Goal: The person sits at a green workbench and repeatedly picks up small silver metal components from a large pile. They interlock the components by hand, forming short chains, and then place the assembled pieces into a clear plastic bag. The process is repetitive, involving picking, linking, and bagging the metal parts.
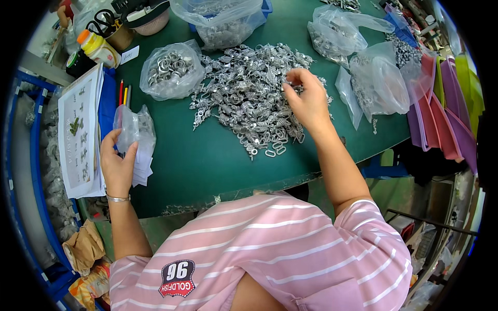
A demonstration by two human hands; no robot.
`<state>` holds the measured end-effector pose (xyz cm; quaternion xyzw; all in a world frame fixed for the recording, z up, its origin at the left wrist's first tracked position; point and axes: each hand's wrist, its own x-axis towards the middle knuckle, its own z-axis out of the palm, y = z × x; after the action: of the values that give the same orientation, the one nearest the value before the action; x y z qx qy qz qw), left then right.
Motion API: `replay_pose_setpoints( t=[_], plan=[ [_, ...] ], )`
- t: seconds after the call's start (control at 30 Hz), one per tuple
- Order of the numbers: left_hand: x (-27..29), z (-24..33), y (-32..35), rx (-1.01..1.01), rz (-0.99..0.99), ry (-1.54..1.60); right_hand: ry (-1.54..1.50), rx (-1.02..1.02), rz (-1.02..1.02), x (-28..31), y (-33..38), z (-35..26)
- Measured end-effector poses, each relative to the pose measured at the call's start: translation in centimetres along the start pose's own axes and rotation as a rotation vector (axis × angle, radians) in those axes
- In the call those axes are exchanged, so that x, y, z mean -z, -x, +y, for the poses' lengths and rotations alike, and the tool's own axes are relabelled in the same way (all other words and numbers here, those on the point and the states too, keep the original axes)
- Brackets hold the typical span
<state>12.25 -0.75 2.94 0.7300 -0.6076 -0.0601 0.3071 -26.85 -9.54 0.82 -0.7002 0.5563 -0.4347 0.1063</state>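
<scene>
Silver metal parts, small coiled and looped pieces, lie in a wide pile (pixel 248 93) on the middle of the green table (pixel 207 160). The right hand (pixel 306 101) reaches into the far right edge of that pile, its thumb and forefinger pinched together on one or two of the small pieces; exactly what sits between the fingertips is too small to tell. The left hand (pixel 118 163) is at the table's near left edge, fingers closed on a small clear plastic bag (pixel 136 127), which it holds upright above a stack of white paper slips (pixel 142 171). A silver bangle (pixel 118 198) circles the left wrist.

Just left of the left hand lies a printed sheet with pictures of parts (pixel 78 135), and red and yellow pencils (pixel 123 94) rest beside it. Beyond the pile, a clear bag of metal rings (pixel 171 70) sits at its left, touching it. Another clear bag with metal parts (pixel 223 23) lies at the far edge, and more clear bags (pixel 363 67) cluster to the right of the pile. Purple and pink plastic folders (pixel 441 114) hang off the table's right side. A bottle with an orange cap (pixel 98 47) and black-handled scissors (pixel 104 23) stand at the far left corner.
</scene>
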Motion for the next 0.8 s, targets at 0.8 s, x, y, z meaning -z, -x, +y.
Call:
replay_pose_setpoints(
  t=[0.8],
  plan=[
    [-9.6,14.1,4.9,0.604,-0.874,1.421,0.085,0.207,-0.02,-2.1,-0.8,-1.5]
  ],
)
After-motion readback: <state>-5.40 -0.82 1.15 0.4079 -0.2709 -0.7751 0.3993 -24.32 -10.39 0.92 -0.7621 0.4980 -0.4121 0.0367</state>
